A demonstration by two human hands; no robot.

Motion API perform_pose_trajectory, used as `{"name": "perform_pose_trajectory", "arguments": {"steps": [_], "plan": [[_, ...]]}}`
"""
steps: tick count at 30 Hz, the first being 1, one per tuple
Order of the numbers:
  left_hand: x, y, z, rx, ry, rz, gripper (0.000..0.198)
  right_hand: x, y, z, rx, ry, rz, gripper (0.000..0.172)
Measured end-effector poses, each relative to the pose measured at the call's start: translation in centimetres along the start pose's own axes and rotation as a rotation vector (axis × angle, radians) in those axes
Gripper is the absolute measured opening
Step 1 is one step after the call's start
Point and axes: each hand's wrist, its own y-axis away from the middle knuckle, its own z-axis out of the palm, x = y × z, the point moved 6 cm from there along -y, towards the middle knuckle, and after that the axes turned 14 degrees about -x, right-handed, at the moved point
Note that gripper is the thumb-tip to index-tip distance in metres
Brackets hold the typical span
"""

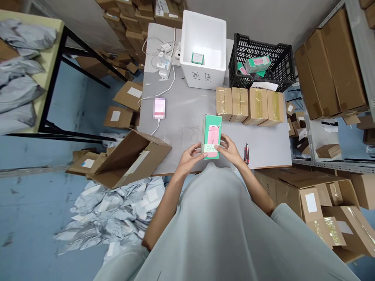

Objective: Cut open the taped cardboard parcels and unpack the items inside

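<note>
Between my two hands is a green and white product box (213,134) with a pink item printed on its front, near the table's front edge. My left hand (191,157) grips its left side, thumb across the lower front. On the other side my right hand (230,150) is closed on the box's right edge, its thumb on the front. A red and black box cutter (246,153) lies on the table to the right of my right hand. Behind the box, several taped brown cartons (239,104) stand in a row.
On the grey table (187,105), a white foam bin (204,80) holds a small green-edged box. Beside it, a black crate (263,54) contains green boxes. A phone (159,108) and cables lie left. An open carton (137,160) juts over the left edge; grey mailing bags (117,210) cover the floor.
</note>
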Motion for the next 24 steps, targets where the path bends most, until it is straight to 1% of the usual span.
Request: {"name": "perform_pose_trajectory", "arguments": {"steps": [3,4,6,8,11,14,16,17,19,22,24], "plan": [[0.0,0.6,0.7,0.154,-0.151,0.041,0.091,0.9,-0.6,0.3,0.145,0.051,0.050,0.110],[0.2,1.0,1.0,0.189,-0.205,0.066,0.089,1.1,-0.7,0.3,0.194,0.068,0.070,0.112],[0.5,1.6,1.4,0.205,-0.268,0.114,0.085,1.4,-0.9,0.2,0.238,0.067,0.092,0.111],[0.5,2.0,1.3,0.154,-0.238,0.120,0.082,1.4,-1.0,0.2,0.191,0.005,0.089,0.103],[-0.1,2.1,0.5,0.002,-0.067,0.026,0.089,1.1,-0.4,0.2,0.058,-0.112,0.075,0.089],[-0.6,1.9,0.2,-0.171,0.057,-0.068,0.094,0.8,0.3,0.2,0.005,-0.148,0.065,0.085],[-0.8,1.8,0.2,-0.207,0.079,-0.086,0.091,0.7,0.6,0.3,-0.010,-0.145,0.063,0.087],[-0.9,1.7,0.2,-0.197,0.080,-0.085,0.091,0.8,0.7,0.3,-0.010,-0.137,0.063,0.087],[-1.2,1.4,0.2,-0.134,0.060,-0.072,0.092,0.9,0.7,0.1,0.028,-0.101,0.059,0.091],[-1.6,1.2,0.2,0.051,-0.047,-0.033,0.088,1.1,0.5,-0.2,0.141,-0.008,0.063,0.104],[-1.7,1.4,0.5,0.192,-0.172,-0.008,0.081,1.4,0.2,-0.1,0.185,0.054,0.094,0.113]]}}
